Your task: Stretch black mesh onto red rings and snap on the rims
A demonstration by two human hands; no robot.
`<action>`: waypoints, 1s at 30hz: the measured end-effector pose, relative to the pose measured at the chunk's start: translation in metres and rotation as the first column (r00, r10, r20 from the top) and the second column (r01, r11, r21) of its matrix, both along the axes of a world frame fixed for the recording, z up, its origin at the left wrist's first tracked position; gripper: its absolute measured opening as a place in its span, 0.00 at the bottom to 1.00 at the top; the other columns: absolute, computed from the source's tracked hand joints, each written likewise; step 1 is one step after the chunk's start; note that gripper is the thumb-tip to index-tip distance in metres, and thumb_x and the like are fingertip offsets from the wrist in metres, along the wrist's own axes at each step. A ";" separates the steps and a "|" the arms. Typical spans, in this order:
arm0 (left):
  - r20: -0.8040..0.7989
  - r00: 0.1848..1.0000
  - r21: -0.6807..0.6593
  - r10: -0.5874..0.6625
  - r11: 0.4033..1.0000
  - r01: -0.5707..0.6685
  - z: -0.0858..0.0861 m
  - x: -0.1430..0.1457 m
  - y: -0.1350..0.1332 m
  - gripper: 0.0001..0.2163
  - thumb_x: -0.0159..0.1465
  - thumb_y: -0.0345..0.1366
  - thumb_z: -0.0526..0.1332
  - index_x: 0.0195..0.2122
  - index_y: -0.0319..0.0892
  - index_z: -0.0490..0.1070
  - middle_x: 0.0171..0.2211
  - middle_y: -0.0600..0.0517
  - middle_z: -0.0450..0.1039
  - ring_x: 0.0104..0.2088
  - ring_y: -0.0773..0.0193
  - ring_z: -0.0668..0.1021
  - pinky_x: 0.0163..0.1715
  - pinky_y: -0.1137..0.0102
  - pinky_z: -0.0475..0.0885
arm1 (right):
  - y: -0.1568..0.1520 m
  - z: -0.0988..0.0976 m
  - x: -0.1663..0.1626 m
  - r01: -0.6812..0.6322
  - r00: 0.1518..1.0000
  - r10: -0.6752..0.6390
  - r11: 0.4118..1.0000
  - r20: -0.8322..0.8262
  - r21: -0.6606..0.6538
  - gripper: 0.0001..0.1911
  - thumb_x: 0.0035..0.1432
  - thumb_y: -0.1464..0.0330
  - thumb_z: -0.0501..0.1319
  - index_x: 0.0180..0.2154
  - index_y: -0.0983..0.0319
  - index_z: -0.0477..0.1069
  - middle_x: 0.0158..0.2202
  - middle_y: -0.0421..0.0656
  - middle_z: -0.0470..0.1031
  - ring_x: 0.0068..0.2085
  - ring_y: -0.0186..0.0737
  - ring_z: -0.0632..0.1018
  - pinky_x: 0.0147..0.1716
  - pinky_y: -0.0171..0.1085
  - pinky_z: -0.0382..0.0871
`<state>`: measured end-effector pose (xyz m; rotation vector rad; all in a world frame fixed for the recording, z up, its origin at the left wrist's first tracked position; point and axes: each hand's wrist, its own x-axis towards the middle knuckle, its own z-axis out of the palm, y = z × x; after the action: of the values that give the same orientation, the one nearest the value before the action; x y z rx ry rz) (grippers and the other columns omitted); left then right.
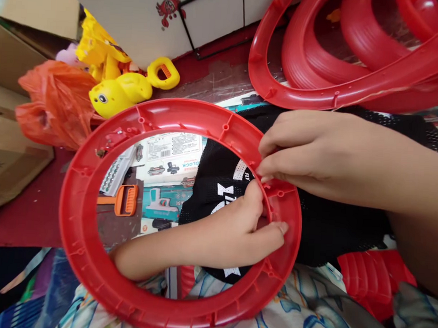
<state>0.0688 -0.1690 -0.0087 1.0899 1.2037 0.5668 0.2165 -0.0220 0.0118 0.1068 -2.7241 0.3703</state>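
Note:
A large red plastic ring (80, 215) with moulded pegs and ribs rests tilted across my lap, in front of my black mesh shirt (329, 228). My left hand (237, 228) reaches through the ring's opening from the lower left. Its thumb and fingers grip the ring's right side. My right hand (308, 149) comes in from the right and pinches the same part of the rim with its fingertips, just above the left thumb.
More red rings (320, 56) are stacked at the upper right. A yellow toy (120, 95), an orange plastic bag (53, 101) and cardboard boxes (6, 162) lie to the left. Toy packaging (168, 156) shows through the ring. A red ribbed part (374, 280) lies lower right.

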 end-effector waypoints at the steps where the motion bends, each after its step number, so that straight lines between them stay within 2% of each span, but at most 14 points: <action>1: 0.081 0.996 -0.015 0.042 0.999 -0.041 0.001 0.001 0.000 0.18 0.65 0.37 0.61 0.51 0.44 0.55 0.45 0.48 0.69 0.44 0.59 0.75 0.47 0.60 0.75 | 0.000 0.000 0.000 0.000 1.000 0.000 1.000 -0.011 0.019 0.19 0.71 0.71 0.50 0.33 0.63 0.77 0.34 0.43 0.74 0.37 0.36 0.72 0.33 0.36 0.65; 4: 0.273 0.939 -0.060 0.209 0.978 -0.200 0.002 0.007 0.003 0.19 0.64 0.34 0.61 0.53 0.46 0.55 0.43 0.49 0.70 0.42 0.61 0.77 0.43 0.64 0.77 | 0.000 0.000 0.000 0.032 0.999 -0.030 0.999 -0.045 0.033 0.20 0.72 0.68 0.50 0.33 0.63 0.77 0.33 0.42 0.75 0.38 0.36 0.72 0.37 0.37 0.66; 7: 0.252 0.916 -0.080 0.312 0.950 -0.302 -0.004 0.010 0.007 0.17 0.66 0.36 0.58 0.52 0.48 0.52 0.36 0.54 0.68 0.32 0.65 0.76 0.33 0.67 0.77 | -0.002 0.000 0.000 0.040 0.998 -0.037 0.998 -0.055 0.046 0.20 0.72 0.69 0.50 0.34 0.64 0.78 0.31 0.42 0.76 0.37 0.37 0.70 0.36 0.38 0.67; 8: 0.218 0.921 -0.048 0.322 0.946 -0.319 -0.008 0.010 0.008 0.16 0.67 0.36 0.57 0.52 0.49 0.51 0.36 0.55 0.67 0.32 0.65 0.75 0.33 0.67 0.76 | -0.002 -0.001 0.000 0.030 0.998 -0.027 0.998 -0.049 0.055 0.19 0.71 0.70 0.51 0.34 0.64 0.78 0.31 0.42 0.76 0.36 0.37 0.70 0.36 0.38 0.67; 9: 0.176 0.929 0.014 0.325 0.943 -0.332 -0.011 0.009 0.009 0.15 0.67 0.36 0.57 0.51 0.49 0.51 0.38 0.54 0.67 0.35 0.65 0.75 0.36 0.66 0.77 | -0.003 -0.002 -0.001 0.030 0.999 -0.027 0.997 -0.045 0.067 0.19 0.71 0.70 0.51 0.34 0.64 0.78 0.31 0.43 0.76 0.35 0.37 0.70 0.35 0.38 0.67; 11: 0.072 0.947 0.168 0.314 0.932 -0.322 -0.014 0.004 0.011 0.14 0.67 0.34 0.57 0.50 0.47 0.53 0.46 0.51 0.67 0.47 0.62 0.74 0.49 0.63 0.74 | -0.004 -0.003 -0.001 0.081 0.996 -0.076 0.992 -0.050 0.099 0.18 0.70 0.70 0.52 0.34 0.64 0.78 0.31 0.42 0.76 0.35 0.36 0.70 0.35 0.38 0.67; 13: -0.044 0.971 0.238 0.237 0.946 -0.220 -0.010 -0.004 0.011 0.14 0.68 0.35 0.57 0.52 0.45 0.54 0.51 0.49 0.66 0.58 0.58 0.68 0.58 0.61 0.68 | -0.006 -0.003 0.001 0.162 0.986 -0.154 0.978 -0.069 0.135 0.17 0.70 0.68 0.53 0.33 0.63 0.78 0.32 0.42 0.75 0.34 0.35 0.70 0.34 0.37 0.65; 14: -0.082 0.983 0.222 0.162 0.965 -0.141 -0.007 -0.009 0.011 0.14 0.69 0.36 0.56 0.53 0.44 0.55 0.52 0.49 0.66 0.59 0.57 0.67 0.58 0.61 0.68 | -0.007 -0.003 0.002 0.184 0.981 -0.174 0.972 -0.082 0.149 0.18 0.70 0.67 0.53 0.33 0.63 0.78 0.31 0.41 0.75 0.33 0.35 0.70 0.33 0.37 0.65; 17: -0.086 0.993 0.129 -0.084 0.987 0.095 0.007 -0.021 0.010 0.16 0.70 0.38 0.56 0.57 0.45 0.56 0.55 0.49 0.66 0.58 0.57 0.69 0.59 0.61 0.68 | -0.009 0.003 0.006 0.133 0.988 -0.119 0.980 -0.103 0.149 0.20 0.72 0.68 0.50 0.32 0.63 0.77 0.32 0.41 0.73 0.33 0.34 0.70 0.31 0.35 0.65; 19: -0.093 0.979 0.086 -0.180 0.978 0.187 0.014 -0.025 0.007 0.18 0.70 0.37 0.55 0.59 0.44 0.54 0.54 0.48 0.68 0.57 0.56 0.70 0.58 0.60 0.69 | -0.010 0.007 0.008 0.079 0.993 -0.066 0.989 -0.100 0.128 0.21 0.72 0.70 0.48 0.33 0.64 0.76 0.33 0.41 0.72 0.35 0.33 0.71 0.33 0.35 0.66; 22: -0.192 0.950 0.041 -0.246 0.965 0.258 0.017 -0.023 0.003 0.21 0.69 0.38 0.55 0.60 0.41 0.52 0.47 0.45 0.72 0.54 0.51 0.73 0.53 0.56 0.72 | -0.011 0.010 0.008 0.013 0.998 -0.009 0.997 -0.054 0.082 0.21 0.73 0.70 0.47 0.33 0.64 0.75 0.33 0.41 0.71 0.36 0.34 0.70 0.35 0.35 0.66; 25: -0.269 0.925 0.054 -0.270 0.954 0.294 0.017 -0.021 -0.001 0.17 0.69 0.41 0.54 0.56 0.41 0.55 0.47 0.43 0.71 0.47 0.53 0.75 0.48 0.57 0.74 | -0.011 0.011 0.007 -0.065 0.998 0.065 0.998 -0.009 -0.001 0.20 0.72 0.73 0.47 0.34 0.64 0.75 0.33 0.42 0.70 0.36 0.34 0.69 0.36 0.35 0.65; 27: -0.276 0.912 0.039 -0.304 0.944 0.326 0.017 -0.021 -0.003 0.14 0.69 0.42 0.53 0.52 0.42 0.57 0.47 0.43 0.71 0.43 0.56 0.75 0.47 0.58 0.74 | -0.010 0.010 0.006 -0.098 0.995 0.098 0.993 0.006 -0.060 0.17 0.71 0.74 0.49 0.34 0.65 0.74 0.34 0.42 0.70 0.37 0.34 0.69 0.36 0.35 0.64; 30: -0.249 0.898 -0.019 -0.362 0.929 0.369 0.017 -0.021 -0.004 0.12 0.69 0.41 0.53 0.50 0.42 0.59 0.41 0.46 0.73 0.40 0.56 0.76 0.44 0.61 0.74 | -0.009 0.009 0.006 -0.119 0.992 0.122 0.988 0.027 -0.101 0.15 0.69 0.76 0.50 0.34 0.66 0.74 0.34 0.43 0.70 0.36 0.34 0.68 0.35 0.34 0.64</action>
<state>0.0479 -0.1730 0.0085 1.4039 1.1659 0.1581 0.2228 -0.0308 0.0203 0.2411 -2.7331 0.5456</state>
